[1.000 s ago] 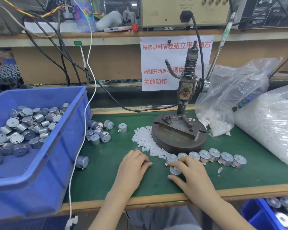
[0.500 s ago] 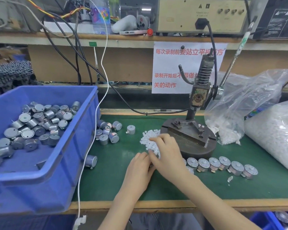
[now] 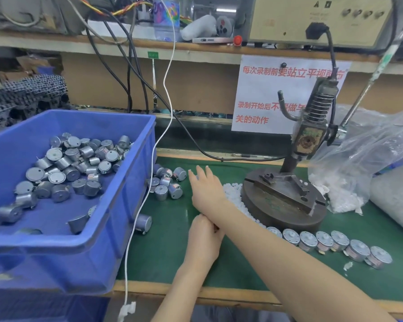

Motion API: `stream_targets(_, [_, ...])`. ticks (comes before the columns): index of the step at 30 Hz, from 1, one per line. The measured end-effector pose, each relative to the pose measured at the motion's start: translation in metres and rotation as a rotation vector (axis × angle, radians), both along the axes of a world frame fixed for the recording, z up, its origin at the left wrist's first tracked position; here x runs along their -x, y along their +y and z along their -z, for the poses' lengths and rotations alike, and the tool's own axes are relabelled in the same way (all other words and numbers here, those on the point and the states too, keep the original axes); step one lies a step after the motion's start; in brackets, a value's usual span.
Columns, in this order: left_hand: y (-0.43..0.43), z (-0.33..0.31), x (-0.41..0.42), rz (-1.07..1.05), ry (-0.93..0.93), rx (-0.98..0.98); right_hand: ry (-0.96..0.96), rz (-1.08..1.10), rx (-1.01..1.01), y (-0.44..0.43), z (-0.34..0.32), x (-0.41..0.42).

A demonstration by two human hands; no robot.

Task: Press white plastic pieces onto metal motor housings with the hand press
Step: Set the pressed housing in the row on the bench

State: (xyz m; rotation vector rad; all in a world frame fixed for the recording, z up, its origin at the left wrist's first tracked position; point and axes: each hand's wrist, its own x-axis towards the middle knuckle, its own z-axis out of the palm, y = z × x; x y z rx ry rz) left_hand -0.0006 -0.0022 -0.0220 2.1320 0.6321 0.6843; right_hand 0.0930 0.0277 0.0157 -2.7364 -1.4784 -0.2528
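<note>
My right hand reaches left across the green mat, fingers straight and spread, holding nothing, just right of a loose cluster of metal motor housings. Its forearm crosses over my left hand, whose fingertips are hidden beneath it. A pile of small white plastic pieces lies against the round base of the hand press. Several housings stand in a row in front of the base.
A blue bin with several housings fills the left side. A white cable hangs along its right wall, and one housing lies beside it. Clear bags of white pieces sit right of the press.
My right hand left the row of housings, passed over the white pieces and now stretches further left toward the loose housings. My left hand stayed put. The camera view shifted left.
</note>
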Motion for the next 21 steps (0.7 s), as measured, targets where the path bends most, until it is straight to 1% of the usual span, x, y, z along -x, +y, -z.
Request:
stream_targets(2, [0.0, -0.002, 0.001, -0.014, -0.011, 0.003, 0.006, 0.007, 0.106, 0.006, 0.003, -0.001])
stream_targets(4, [0.0, -0.003, 0.002, -0.016, -0.02, 0.009, 0.06, 0.021, 0.135, 0.009, 0.003, -0.002])
stream_targets(8, [0.001, -0.004, 0.003, -0.024, -0.023, 0.05, 0.054, 0.03, 0.047, 0.009, -0.001, 0.001])
stream_targets(13, [0.0, -0.002, 0.004, 0.029, -0.028, 0.02, 0.134, 0.097, 0.034, -0.001, -0.002, 0.003])
stream_targets(18, [0.0, 0.002, 0.006, 0.016, 0.003, -0.007, 0.024, 0.034, 0.015, -0.013, -0.005, 0.009])
stream_targets(21, [-0.001, 0.003, 0.007, -0.011, 0.003, -0.012, 0.03, 0.028, -0.017, -0.017, -0.006, 0.013])
